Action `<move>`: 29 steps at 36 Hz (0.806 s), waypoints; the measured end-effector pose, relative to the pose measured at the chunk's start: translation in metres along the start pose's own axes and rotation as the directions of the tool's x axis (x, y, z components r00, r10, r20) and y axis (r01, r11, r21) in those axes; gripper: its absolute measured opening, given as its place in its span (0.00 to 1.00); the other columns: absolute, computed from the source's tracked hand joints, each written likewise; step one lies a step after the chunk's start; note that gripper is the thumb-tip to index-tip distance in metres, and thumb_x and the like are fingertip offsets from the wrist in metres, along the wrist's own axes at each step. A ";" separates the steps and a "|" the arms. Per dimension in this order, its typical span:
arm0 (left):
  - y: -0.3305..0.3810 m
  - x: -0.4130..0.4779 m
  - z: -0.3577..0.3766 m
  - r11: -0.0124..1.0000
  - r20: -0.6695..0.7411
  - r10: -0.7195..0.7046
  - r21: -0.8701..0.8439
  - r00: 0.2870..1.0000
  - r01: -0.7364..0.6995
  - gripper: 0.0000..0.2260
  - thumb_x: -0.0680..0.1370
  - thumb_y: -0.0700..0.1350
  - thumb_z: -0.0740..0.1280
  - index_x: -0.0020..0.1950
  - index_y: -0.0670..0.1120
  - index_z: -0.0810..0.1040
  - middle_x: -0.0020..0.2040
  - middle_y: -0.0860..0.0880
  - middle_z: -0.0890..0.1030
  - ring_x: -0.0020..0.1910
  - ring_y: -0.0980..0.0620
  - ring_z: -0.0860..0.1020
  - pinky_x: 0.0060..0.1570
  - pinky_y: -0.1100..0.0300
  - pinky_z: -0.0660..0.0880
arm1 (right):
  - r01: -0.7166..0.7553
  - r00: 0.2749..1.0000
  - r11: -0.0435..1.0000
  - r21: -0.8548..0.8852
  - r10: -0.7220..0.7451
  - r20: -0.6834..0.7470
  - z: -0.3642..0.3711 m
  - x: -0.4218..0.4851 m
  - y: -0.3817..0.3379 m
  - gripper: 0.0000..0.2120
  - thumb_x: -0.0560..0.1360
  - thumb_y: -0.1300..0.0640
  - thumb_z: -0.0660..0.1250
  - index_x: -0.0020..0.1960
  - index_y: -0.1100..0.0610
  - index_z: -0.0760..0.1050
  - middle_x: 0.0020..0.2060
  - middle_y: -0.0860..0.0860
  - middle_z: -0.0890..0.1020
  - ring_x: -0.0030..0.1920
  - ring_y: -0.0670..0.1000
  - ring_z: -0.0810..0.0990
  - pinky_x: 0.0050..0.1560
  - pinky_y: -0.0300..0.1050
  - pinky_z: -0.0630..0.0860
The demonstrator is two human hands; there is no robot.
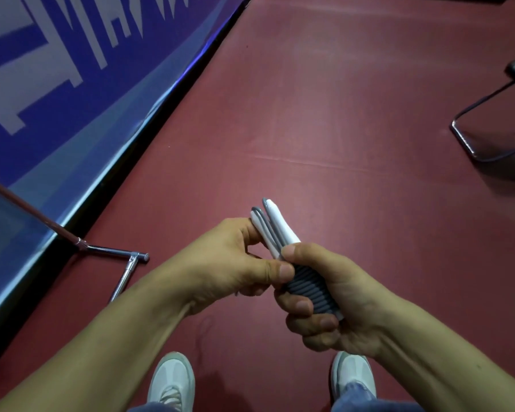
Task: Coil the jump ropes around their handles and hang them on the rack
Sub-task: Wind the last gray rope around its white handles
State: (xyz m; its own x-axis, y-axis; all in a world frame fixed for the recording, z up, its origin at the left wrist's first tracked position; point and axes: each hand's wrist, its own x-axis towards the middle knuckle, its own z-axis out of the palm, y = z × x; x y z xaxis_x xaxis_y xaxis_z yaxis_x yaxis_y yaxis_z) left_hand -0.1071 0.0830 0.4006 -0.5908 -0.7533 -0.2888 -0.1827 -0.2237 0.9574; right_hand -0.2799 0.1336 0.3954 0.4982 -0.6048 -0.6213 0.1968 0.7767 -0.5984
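A jump rope with two white handles [275,226] and a grey cord is held in front of me above the red floor. The grey cord [312,288] is wound in tight turns around the lower part of the handles. My right hand [324,301] is wrapped around that coiled part. My left hand [238,257] pinches the bundle from the left, thumb on the coil and fingertips at the handle tips, where a short loop of cord [257,212] sticks out. No hanging hooks show in this view.
A metal stand base [125,263] with a slanted pole [27,209] rests on the floor at the left, against a blue and white banner wall [72,84]. A black chair frame [488,135] stands at the right. My white shoes [173,382] are below.
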 end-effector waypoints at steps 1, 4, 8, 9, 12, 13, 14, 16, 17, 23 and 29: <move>-0.001 0.000 0.001 1.000 0.003 -0.002 -0.008 1.000 0.002 0.10 0.74 0.31 0.73 0.49 0.44 0.80 0.27 0.53 0.77 0.27 0.53 0.70 0.26 0.64 0.67 | -0.003 1.000 1.000 -0.003 0.003 0.007 -0.001 0.000 0.001 0.14 0.73 0.42 0.64 0.37 0.52 0.74 0.27 0.49 0.65 0.20 0.45 0.58 0.22 0.33 0.53; -0.005 0.000 0.003 0.999 0.015 -0.001 -0.034 1.000 0.001 0.10 0.73 0.34 0.76 0.49 0.47 0.82 0.29 0.52 0.76 0.29 0.50 0.68 0.30 0.58 0.65 | -0.007 0.999 1.000 -0.004 0.007 0.047 -0.003 0.000 0.002 0.14 0.72 0.43 0.65 0.34 0.52 0.76 0.27 0.49 0.66 0.20 0.44 0.59 0.22 0.34 0.53; -0.005 -0.002 0.001 0.998 0.011 0.021 -0.063 1.000 -0.020 0.11 0.70 0.37 0.77 0.47 0.52 0.83 0.31 0.50 0.77 0.29 0.51 0.68 0.30 0.57 0.65 | -0.008 0.997 1.000 0.024 0.006 0.079 -0.002 0.001 -0.001 0.14 0.71 0.42 0.66 0.35 0.51 0.74 0.27 0.49 0.66 0.19 0.44 0.59 0.21 0.33 0.54; -0.004 -0.003 -0.001 0.995 0.011 0.036 -0.097 0.999 -0.035 0.11 0.71 0.35 0.77 0.47 0.51 0.84 0.32 0.51 0.78 0.28 0.53 0.69 0.29 0.59 0.66 | -0.006 0.996 0.999 0.038 0.002 0.093 -0.001 0.001 -0.002 0.14 0.71 0.41 0.66 0.37 0.51 0.74 0.27 0.49 0.66 0.19 0.44 0.60 0.20 0.33 0.54; 0.000 -0.006 -0.009 0.984 0.022 0.093 -0.152 0.995 -0.089 0.12 0.70 0.37 0.78 0.50 0.50 0.85 0.40 0.49 0.83 0.33 0.52 0.73 0.30 0.62 0.71 | -0.009 0.984 0.997 0.077 -0.005 0.180 0.000 0.000 -0.007 0.17 0.72 0.39 0.68 0.45 0.54 0.77 0.27 0.49 0.66 0.20 0.43 0.60 0.20 0.32 0.55; 0.001 -0.007 -0.012 0.983 0.030 0.112 -0.150 0.993 -0.106 0.12 0.70 0.38 0.77 0.51 0.49 0.85 0.42 0.48 0.84 0.34 0.52 0.75 0.31 0.62 0.72 | -0.012 0.977 0.996 0.084 -0.007 0.214 0.000 -0.001 -0.008 0.18 0.72 0.39 0.68 0.47 0.54 0.78 0.27 0.49 0.66 0.20 0.43 0.60 0.20 0.32 0.56; 0.002 -0.007 -0.014 0.981 0.039 0.126 -0.151 0.991 -0.118 0.13 0.69 0.39 0.77 0.52 0.49 0.86 0.43 0.48 0.84 0.35 0.52 0.76 0.31 0.62 0.72 | -0.014 0.969 0.996 0.088 -0.008 0.248 0.000 -0.002 -0.008 0.19 0.73 0.38 0.68 0.48 0.55 0.79 0.27 0.49 0.66 0.20 0.43 0.60 0.20 0.33 0.56; 0.003 -0.007 -0.016 0.979 0.055 0.144 -0.153 0.988 -0.134 0.15 0.68 0.38 0.77 0.54 0.48 0.85 0.44 0.49 0.85 0.35 0.53 0.78 0.31 0.63 0.73 | -0.010 0.950 0.996 0.087 -0.017 0.311 0.000 -0.004 -0.007 0.18 0.73 0.38 0.70 0.48 0.54 0.80 0.27 0.48 0.67 0.20 0.43 0.61 0.21 0.33 0.56; 0.004 -0.007 -0.017 0.980 0.055 0.148 -0.143 0.987 -0.139 0.18 0.69 0.37 0.77 0.57 0.49 0.84 0.46 0.48 0.85 0.38 0.51 0.77 0.31 0.63 0.73 | -0.005 0.940 0.996 0.084 -0.024 0.339 0.000 -0.005 -0.007 0.16 0.72 0.40 0.72 0.47 0.53 0.81 0.27 0.48 0.67 0.21 0.42 0.61 0.21 0.33 0.56; 0.008 -0.007 -0.012 0.969 0.072 0.224 -0.124 0.972 -0.214 0.18 0.73 0.37 0.72 0.62 0.49 0.79 0.61 0.46 0.84 0.44 0.48 0.78 0.32 0.64 0.74 | -0.028 0.852 0.986 0.163 -0.062 0.520 -0.007 -0.003 -0.005 0.09 0.74 0.51 0.72 0.51 0.54 0.79 0.31 0.47 0.70 0.25 0.43 0.58 0.22 0.32 0.59; 0.001 -0.001 -0.012 0.972 -0.023 0.194 -0.132 0.981 -0.195 0.11 0.71 0.38 0.73 0.52 0.46 0.84 0.40 0.39 0.82 0.28 0.48 0.74 0.28 0.59 0.71 | 0.135 0.960 0.985 0.110 -0.158 0.232 -0.006 0.002 0.003 0.20 0.69 0.49 0.75 0.55 0.61 0.81 0.43 0.57 0.79 0.34 0.51 0.79 0.36 0.46 0.79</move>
State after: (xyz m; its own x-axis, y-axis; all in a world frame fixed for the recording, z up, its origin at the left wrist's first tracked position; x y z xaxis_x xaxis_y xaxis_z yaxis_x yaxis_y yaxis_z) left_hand -0.0975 0.0765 0.4022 -0.5971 -0.7962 -0.0976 0.0410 -0.1518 0.9876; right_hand -0.2832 0.1332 0.3893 0.6433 -0.6622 -0.3844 0.3540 0.7024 -0.6175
